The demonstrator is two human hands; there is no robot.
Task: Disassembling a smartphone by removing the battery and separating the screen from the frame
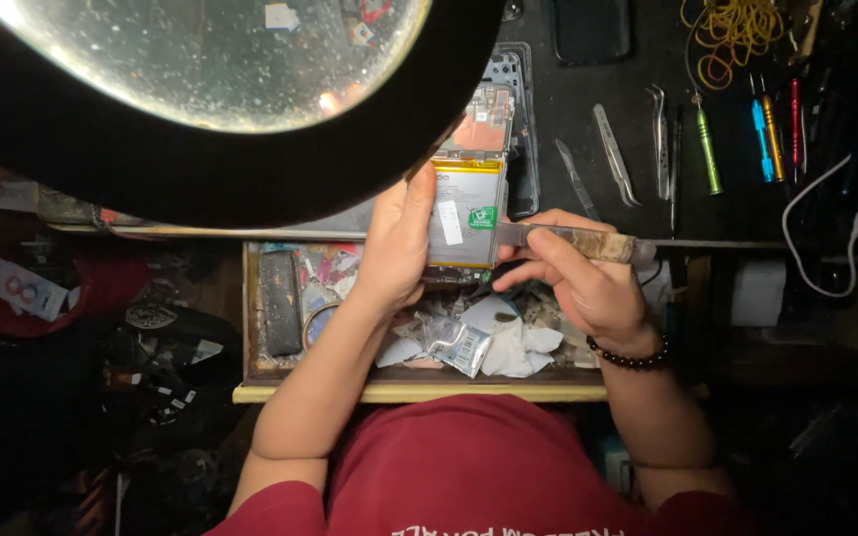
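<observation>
Shirt: nearest to us we see our red shirt at the bottom.
Drawer: just past it is an open wooden drawer full of white paper scraps, small shiny bags and a long dark block on its left side.
Right hand: our right hand has a dark bead band on the wrist. Its fingers are closed tight around a thin tool with a worn brown handle. The tool lies flat and points left, and its tip touches the right edge of the phone.
Left hand: our left hand is wrapped around the left side of an opened phone with a silver and yellow battery showing. The thumb lies on the battery.
Phone: it is held up over the far edge of the drawer, between both hands.
Table: farther off, on the right, the dark table has metal tweezers, coloured screwdrivers, a white cable and yellow rubber bands.
Lamp: far left, a big round magnifier lamp with a black rim covers the phone's top.
</observation>
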